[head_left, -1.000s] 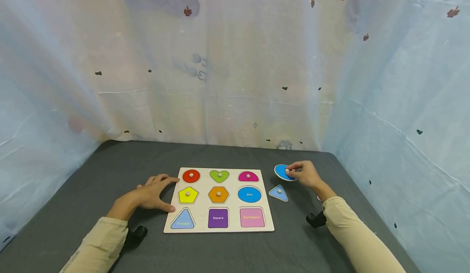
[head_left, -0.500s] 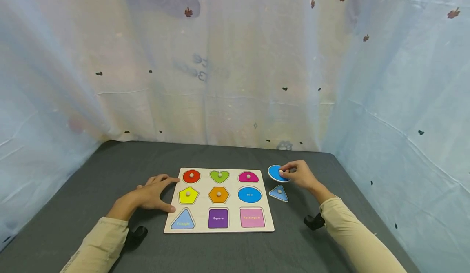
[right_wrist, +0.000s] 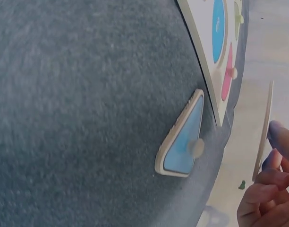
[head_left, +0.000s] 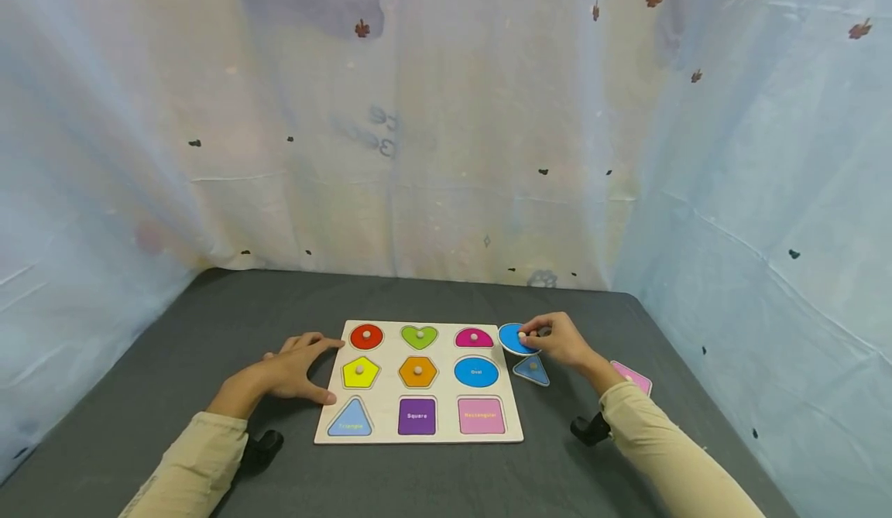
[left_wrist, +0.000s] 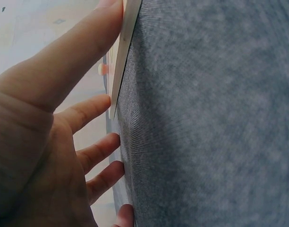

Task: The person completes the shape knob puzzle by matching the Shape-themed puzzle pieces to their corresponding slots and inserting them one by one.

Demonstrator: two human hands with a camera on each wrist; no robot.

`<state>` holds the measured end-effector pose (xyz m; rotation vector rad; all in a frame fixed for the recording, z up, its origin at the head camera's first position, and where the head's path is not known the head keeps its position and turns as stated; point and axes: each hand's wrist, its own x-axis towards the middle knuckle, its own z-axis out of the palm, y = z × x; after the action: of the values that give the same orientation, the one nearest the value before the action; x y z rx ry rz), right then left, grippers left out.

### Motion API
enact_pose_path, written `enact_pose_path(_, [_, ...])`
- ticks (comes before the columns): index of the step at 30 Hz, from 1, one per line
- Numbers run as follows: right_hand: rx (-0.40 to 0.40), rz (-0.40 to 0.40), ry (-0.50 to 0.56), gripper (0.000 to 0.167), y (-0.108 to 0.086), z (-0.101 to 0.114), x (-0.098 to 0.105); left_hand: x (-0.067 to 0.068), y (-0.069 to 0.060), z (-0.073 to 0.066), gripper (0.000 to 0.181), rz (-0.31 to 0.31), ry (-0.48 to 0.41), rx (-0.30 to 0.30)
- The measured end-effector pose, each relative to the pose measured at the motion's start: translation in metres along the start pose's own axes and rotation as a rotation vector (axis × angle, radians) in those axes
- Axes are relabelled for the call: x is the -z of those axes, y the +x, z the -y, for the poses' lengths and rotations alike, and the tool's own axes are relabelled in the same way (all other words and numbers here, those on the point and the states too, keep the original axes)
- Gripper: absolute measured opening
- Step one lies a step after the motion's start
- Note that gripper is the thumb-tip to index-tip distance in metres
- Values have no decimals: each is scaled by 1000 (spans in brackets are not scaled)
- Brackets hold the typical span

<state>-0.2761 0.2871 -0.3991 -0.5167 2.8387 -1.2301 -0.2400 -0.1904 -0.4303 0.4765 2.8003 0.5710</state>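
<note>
A wooden shape puzzle board (head_left: 442,386) lies on the grey table. My left hand (head_left: 293,371) rests at its left edge, thumb and fingertips touching the rim with the fingers spread; the left wrist view shows the thumb on the board's edge (left_wrist: 123,56). With my right hand (head_left: 560,340) I pinch the knob of a blue oval piece (head_left: 512,337), held raised just beyond the board's upper right corner. In the right wrist view that oval piece (right_wrist: 265,132) appears edge-on. Below it a blue triangle piece (head_left: 532,371) lies on the table, knob up.
A pink piece (head_left: 632,377) lies to the right, partly hidden by the right forearm. Red circle, heart, half-circle, pentagon and hexagon pieces with knobs sit in the board. The oval recess (head_left: 476,372), triangle, square and rectangle recesses show printed names. Patterned curtains (head_left: 446,154) surround the table.
My right hand has moved left with the blue oval piece, bringing it to the board's upper right corner. The pink piece now shows beyond the forearm. My left hand stays at the board's edge.
</note>
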Motion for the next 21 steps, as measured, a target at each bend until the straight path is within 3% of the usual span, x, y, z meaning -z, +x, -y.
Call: enact_pose_path(21, [-4,58,28,16,-3,5,-23,-3,2,3,105,-2,-15,-2])
